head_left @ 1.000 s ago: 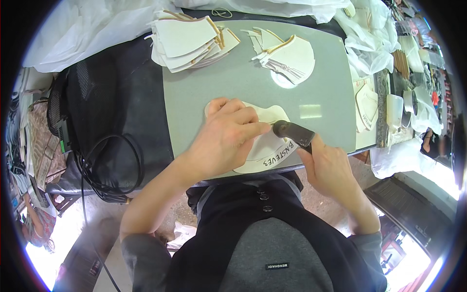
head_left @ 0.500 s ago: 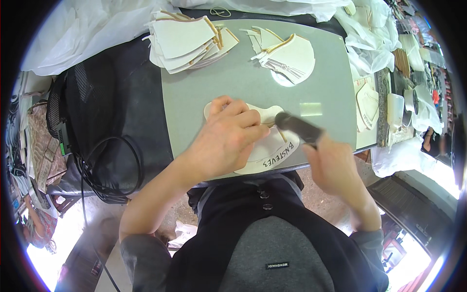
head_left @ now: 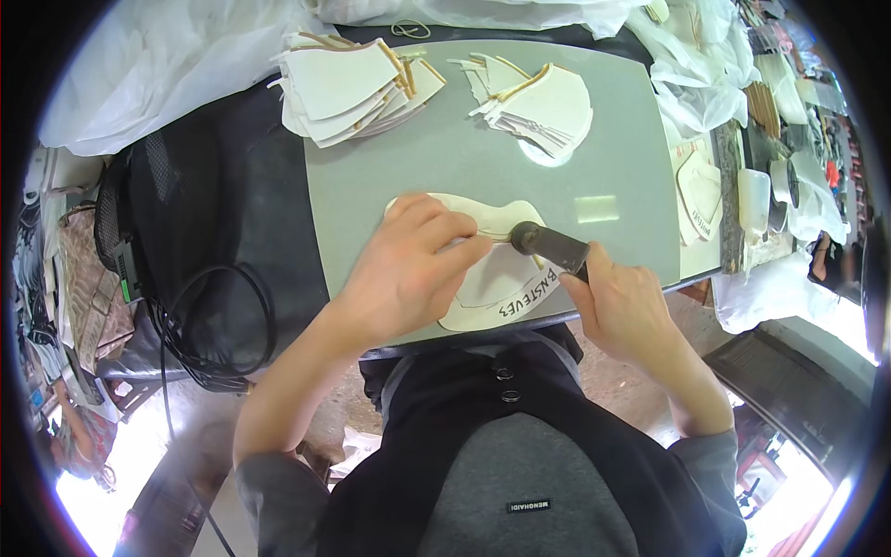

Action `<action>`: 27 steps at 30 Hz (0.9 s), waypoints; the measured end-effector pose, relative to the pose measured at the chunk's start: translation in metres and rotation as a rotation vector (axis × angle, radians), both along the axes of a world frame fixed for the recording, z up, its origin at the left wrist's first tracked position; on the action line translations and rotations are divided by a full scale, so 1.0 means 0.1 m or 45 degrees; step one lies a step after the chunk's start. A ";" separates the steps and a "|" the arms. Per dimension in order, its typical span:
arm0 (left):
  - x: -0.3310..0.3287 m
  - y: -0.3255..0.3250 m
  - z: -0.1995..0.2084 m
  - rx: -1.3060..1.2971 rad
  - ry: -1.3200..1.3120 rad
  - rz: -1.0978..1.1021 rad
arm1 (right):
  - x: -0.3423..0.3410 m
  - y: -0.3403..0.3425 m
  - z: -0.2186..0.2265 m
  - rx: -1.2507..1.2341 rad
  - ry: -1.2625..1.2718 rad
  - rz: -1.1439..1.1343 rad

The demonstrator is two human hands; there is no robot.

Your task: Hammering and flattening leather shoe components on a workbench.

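A white, shoe-part-shaped pattern piece (head_left: pixel 497 288) with handwriting along its curved edge lies near the table's front edge. Along its upper part is a cream strip-like piece (head_left: pixel 522 213). My left hand (head_left: pixel 413 265) lies over the left side of these pieces, fingers curled and thumb and forefinger pinched at the seam between them. In my right hand (head_left: pixel 626 306) is a dark hammer (head_left: pixel 561 251), gripped by its handle. Its round head rests on or just above the seam, right of my left fingertips. What lies under my left palm is hidden.
Two stacks of white cut pieces with tan edges stand at the back, a larger left stack (head_left: pixel 343 84) and a smaller right stack (head_left: pixel 548 102). Black cable (head_left: pixel 260 306) coils on the left. Another white pattern (head_left: pixel 698 190) lies right, near plastic bags (head_left: pixel 701 65).
The hammer has come down and slightly left, its head now at the seam; it was blurred before. My left hand has shifted slightly left.
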State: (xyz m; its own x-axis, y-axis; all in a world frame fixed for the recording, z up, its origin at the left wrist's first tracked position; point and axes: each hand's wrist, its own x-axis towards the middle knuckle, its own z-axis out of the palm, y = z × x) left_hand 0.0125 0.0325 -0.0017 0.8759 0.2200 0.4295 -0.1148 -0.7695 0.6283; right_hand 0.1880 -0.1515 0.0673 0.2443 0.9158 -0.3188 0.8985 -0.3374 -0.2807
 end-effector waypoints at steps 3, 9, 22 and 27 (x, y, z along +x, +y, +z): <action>-0.01 0.00 0.02 0.190 0.028 -0.074 | -0.02 -0.01 0.02 -0.010 -0.011 -0.017; -0.02 -0.02 0.03 0.212 0.060 -0.040 | 0.02 0.01 0.03 0.039 0.080 -0.003; -0.05 0.01 0.04 0.202 0.064 -0.034 | -0.02 0.07 -0.02 0.060 0.032 0.099; -0.07 0.00 0.01 0.205 0.016 0.028 | -0.03 0.07 -0.02 0.082 0.026 0.097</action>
